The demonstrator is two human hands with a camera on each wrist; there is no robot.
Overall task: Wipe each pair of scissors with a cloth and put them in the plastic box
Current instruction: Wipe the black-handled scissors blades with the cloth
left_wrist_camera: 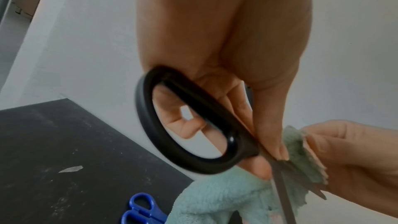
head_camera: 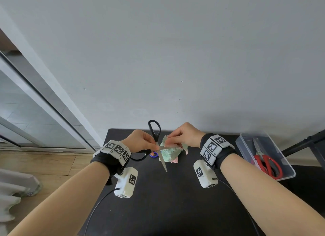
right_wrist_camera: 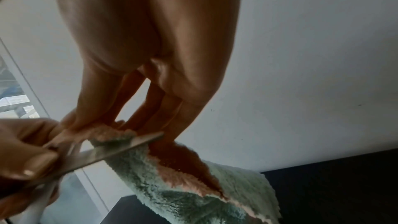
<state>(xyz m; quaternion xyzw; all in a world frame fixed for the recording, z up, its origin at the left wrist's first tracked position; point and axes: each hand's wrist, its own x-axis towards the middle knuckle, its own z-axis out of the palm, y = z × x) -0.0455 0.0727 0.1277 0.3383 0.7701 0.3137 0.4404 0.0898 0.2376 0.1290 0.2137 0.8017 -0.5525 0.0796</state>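
Observation:
Black-handled scissors (head_camera: pixel 154 130) are held spread wide above the black table (head_camera: pixel 175 200). My left hand (head_camera: pixel 153 144) pinches them near the pivot, one handle loop (left_wrist_camera: pixel 150 125) standing up. One blade (head_camera: pixel 163 162) points down toward me. The other blade (right_wrist_camera: pixel 112 152) runs right into a green and pink cloth (head_camera: pixel 169 154). My right hand (head_camera: pixel 168 140) pinches that cloth (right_wrist_camera: pixel 183 185) around the blade. A clear plastic box (head_camera: pixel 274 147) at the right holds red-handled scissors (head_camera: pixel 267 163).
Blue-handled scissors (left_wrist_camera: pixel 140 210) lie on the table under my hands, partly hidden by the cloth. The table's back edge meets a grey wall. A sliding glass door and wooden floor lie to the left. A dark stand leg (head_camera: pixel 302 144) rises beyond the box.

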